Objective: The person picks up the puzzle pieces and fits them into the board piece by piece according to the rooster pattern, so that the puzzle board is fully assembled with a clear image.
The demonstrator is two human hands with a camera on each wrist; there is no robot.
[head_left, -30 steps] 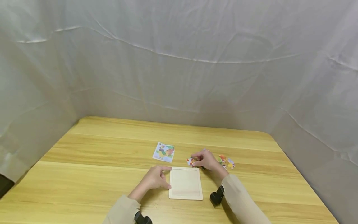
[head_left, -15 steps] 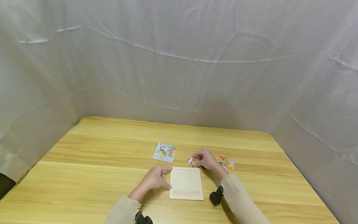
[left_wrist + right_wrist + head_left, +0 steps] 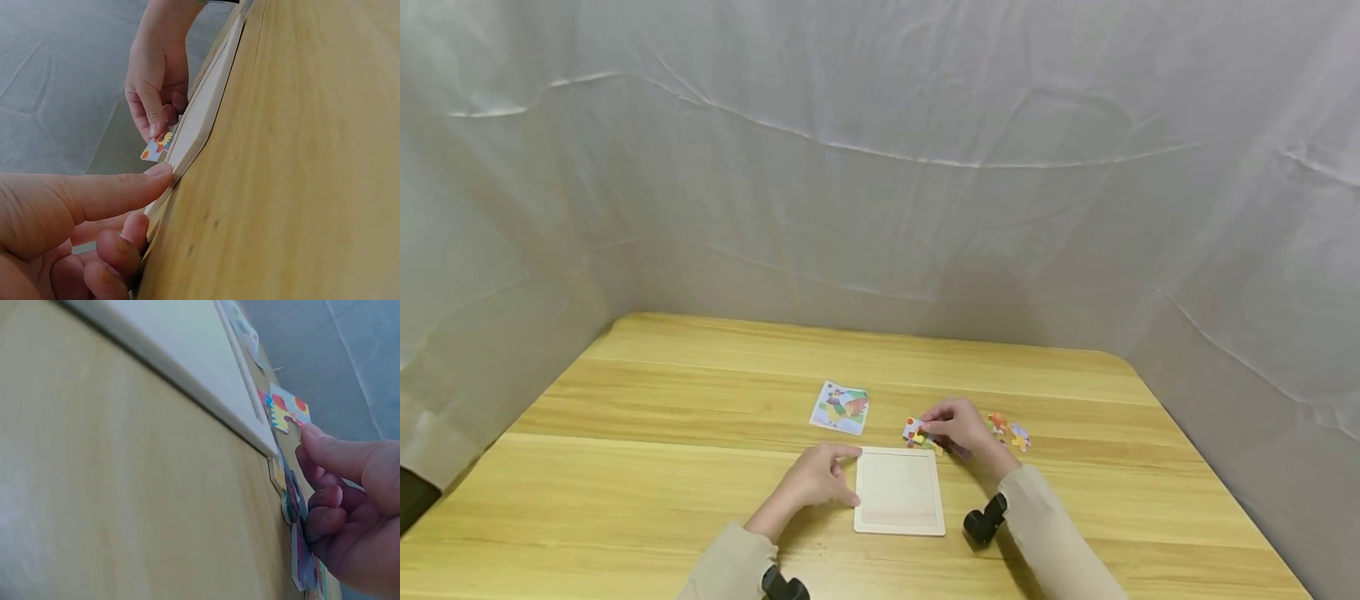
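A shallow square wooden puzzle tray [image 3: 898, 490] lies on the table with no pieces inside its rim. My left hand [image 3: 817, 477] touches its left edge, index finger at the far corner and thumb lower down. In the left wrist view the thumb lies straight against the tray rim [image 3: 209, 109], with other fingers bent below. Beyond the tray's far right corner, my right hand [image 3: 958, 427] pinches a jigsaw puzzle piece [image 3: 289, 407] between thumb and index finger. That piece is white with red dots and a yellow part, tilted up. Several more puzzle pieces [image 3: 299, 547] lie beneath this hand.
A printed picture card [image 3: 840, 407] lies behind the tray, slightly left. Loose puzzle pieces [image 3: 1019, 437] are scattered to the right of my right hand. Grey cloth [image 3: 880, 208] hangs around the back and sides of the wooden table [image 3: 662, 492].
My right hand has shifted slightly right and lifted the dotted puzzle piece into a tilt, uncovering pieces beneath. The left hand and tray stay in place.
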